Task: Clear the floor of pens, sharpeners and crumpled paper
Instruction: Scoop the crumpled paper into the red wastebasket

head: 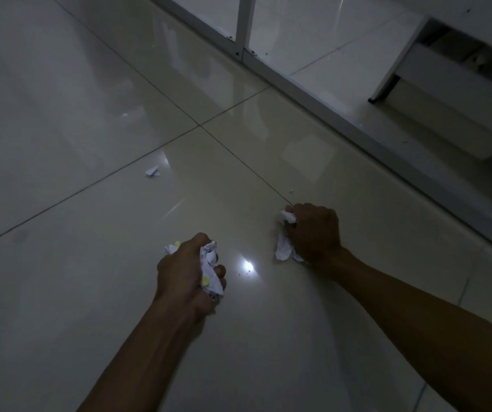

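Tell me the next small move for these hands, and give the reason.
Probably lift the right hand clear of the floor with the crumpled paper it grips, then go for the small paper scrap lying farther out to the left. The left hand already holds its own paper wad, so both hands are full; no pens or sharpeners are visible.

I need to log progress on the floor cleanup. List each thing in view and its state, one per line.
Left hand: grips a paper wad, fingers curled round it.
Left wad: crumpled, white with yellow spots, held.
Right hand: grips crumpled paper low over the floor.
Right wad: crumpled, white, held; whether it touches the floor is unclear.
Paper scrap: small, lying loose on the floor, not yet picked up.
Floor: glossy tiles, a few tiny specks left.
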The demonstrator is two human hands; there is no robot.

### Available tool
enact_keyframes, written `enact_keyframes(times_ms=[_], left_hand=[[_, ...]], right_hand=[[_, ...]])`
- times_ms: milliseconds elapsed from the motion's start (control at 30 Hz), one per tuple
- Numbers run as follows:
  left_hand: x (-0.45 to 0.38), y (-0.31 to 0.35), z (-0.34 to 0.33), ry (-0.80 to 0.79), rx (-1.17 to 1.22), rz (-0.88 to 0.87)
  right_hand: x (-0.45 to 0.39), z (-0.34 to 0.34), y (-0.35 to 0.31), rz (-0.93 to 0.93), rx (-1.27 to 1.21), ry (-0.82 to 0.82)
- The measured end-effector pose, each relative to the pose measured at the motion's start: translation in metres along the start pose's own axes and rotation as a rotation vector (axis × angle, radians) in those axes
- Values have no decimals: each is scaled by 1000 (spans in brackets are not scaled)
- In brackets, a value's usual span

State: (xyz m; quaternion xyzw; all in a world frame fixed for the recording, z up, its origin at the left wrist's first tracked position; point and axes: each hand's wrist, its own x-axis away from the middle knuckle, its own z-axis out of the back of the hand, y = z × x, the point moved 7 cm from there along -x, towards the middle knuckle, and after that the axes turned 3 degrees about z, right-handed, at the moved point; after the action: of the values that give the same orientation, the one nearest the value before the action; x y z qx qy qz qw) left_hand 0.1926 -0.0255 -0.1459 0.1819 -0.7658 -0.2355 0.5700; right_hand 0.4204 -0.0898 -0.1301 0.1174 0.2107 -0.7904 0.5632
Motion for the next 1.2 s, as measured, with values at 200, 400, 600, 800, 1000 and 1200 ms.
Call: enact_keyframes(times_ms=[200, 400, 600, 800, 1000, 1200], left_hand=[[6, -1, -18, -4, -83, -141], [18, 0, -47, -52, -324, -142], [12, 3, -84, -24, -870, -512], [9, 6, -145, 2, -1516, -724], [4, -9, -172, -7, -1800, -815], [18, -35, -174, -63, -1776, -942]], right_hand=[[-1, 26, 24, -408, -467, 207], [37, 22, 73, -1158, -1203, 589], [71, 16, 65, -1397, -1682, 469], [95, 39, 54, -1395, -1844, 543], [106, 57, 54, -1373, -1935, 584], [101, 64, 42, -1366, -1953, 540]])
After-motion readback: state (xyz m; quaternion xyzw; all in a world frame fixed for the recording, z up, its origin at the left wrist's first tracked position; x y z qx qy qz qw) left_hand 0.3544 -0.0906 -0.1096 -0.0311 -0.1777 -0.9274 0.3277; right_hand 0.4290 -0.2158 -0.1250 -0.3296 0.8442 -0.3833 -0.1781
